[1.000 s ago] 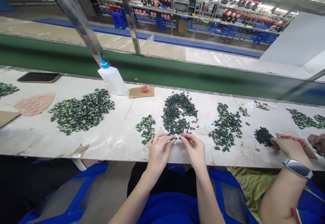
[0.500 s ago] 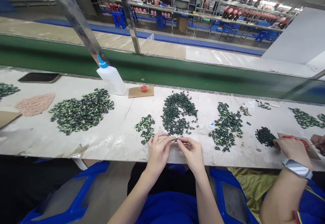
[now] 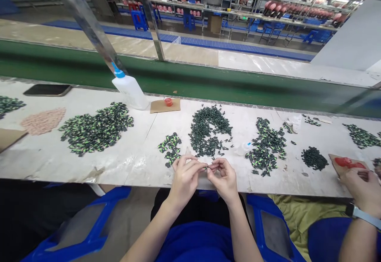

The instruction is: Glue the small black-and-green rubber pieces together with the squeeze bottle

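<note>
Near the table's front edge, my left hand (image 3: 185,176) and my right hand (image 3: 222,175) meet fingertip to fingertip. Between them they pinch a tiny dark piece with a bit of green (image 3: 206,168); its exact shape is mostly covered by the fingers. Just beyond my hands lies a pile of small dark green pieces (image 3: 205,129). A small heap of black-and-green pieces (image 3: 170,147) is left of my left hand. To the right of my right hand spreads another black-and-green pile (image 3: 266,147), with a small clear bottle with a blue tip (image 3: 243,148) beside it.
A white squeeze bottle (image 3: 131,91) stands at the back, near a red cap on cardboard (image 3: 168,102). Leftward lie a large black-and-green pile (image 3: 95,129), pinkish pieces (image 3: 43,121) and a phone (image 3: 47,90). At right, a co-worker's hand (image 3: 361,186) is by red material on cardboard (image 3: 347,162).
My hands stay together, with the fingers of my right hand shifted slightly around the small piece. The co-worker's watch-wearing arm has moved right, away from the black pile.
</note>
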A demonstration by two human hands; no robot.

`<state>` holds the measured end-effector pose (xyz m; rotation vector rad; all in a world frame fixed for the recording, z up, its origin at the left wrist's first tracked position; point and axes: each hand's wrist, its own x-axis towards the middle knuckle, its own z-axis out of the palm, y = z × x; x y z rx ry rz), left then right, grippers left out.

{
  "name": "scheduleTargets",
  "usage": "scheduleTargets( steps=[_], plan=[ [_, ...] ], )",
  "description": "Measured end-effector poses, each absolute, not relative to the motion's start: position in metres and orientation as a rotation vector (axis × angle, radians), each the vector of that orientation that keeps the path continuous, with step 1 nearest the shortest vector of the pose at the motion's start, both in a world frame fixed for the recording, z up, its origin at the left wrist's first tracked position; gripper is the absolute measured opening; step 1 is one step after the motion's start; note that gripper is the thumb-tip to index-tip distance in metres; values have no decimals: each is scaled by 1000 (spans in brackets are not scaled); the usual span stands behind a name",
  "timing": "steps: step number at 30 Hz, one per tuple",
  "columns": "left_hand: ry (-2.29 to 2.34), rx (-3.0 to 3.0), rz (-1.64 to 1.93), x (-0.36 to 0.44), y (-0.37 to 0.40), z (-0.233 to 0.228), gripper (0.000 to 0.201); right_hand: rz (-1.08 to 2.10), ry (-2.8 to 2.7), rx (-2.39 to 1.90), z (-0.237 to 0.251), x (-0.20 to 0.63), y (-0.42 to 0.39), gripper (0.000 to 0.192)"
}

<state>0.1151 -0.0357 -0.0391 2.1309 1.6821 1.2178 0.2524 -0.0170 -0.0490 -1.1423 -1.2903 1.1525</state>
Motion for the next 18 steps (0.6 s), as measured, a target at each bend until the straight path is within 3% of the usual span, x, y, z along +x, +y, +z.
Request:
scheduleTargets(
  steps=[12, 18],
  plan=[
    [1574, 2104, 1153, 116, -40, -40, 23, 1322, -1224, -1097, -52, 266, -14, 29],
    [1602, 1941, 1078, 101, -34, -48, 23, 1160, -1233, -1143, -55, 281, -17, 27]
  ],
)
